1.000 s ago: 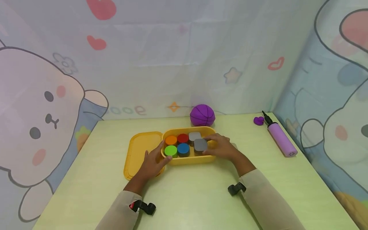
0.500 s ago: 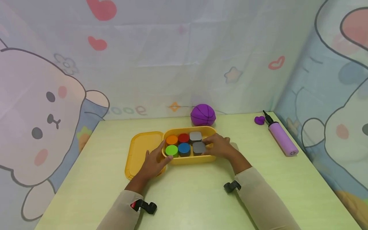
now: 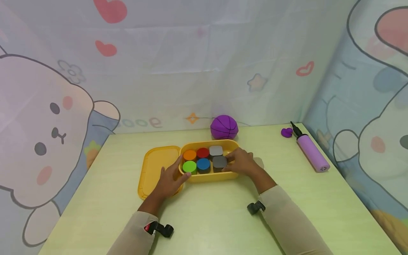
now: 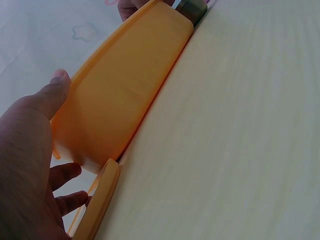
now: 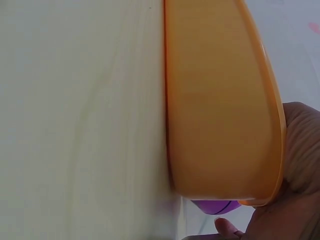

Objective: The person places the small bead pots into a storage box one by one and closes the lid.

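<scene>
A yellow plastic box [image 3: 210,179] holds several short jars with coloured tops: an orange jar [image 3: 190,155], a red jar [image 3: 203,153], a light grey jar [image 3: 216,151], a lime green jar [image 3: 189,166] and a blue jar [image 3: 203,165]. At the box's left end, my left hand [image 3: 167,181] grips it, thumb on the front rim and fingers round the side. My right hand [image 3: 243,163] reaches over the right end and pinches a dark grey jar [image 3: 219,163] in the front row. In the right wrist view, the box wall hides that pinch.
Left of the box lies a yellow lid [image 3: 151,170], partly under my left hand. Another jar [image 4: 192,11] stands on the table beyond the box's right end. A purple ball [image 3: 224,127] sits behind the box. At far right are a lilac hand pump [image 3: 313,153] and a small purple piece [image 3: 287,132].
My right hand has moved slightly left and lowered the dark grey jar into the front row beside the blue jar. My left hand stays at the box's left end.
</scene>
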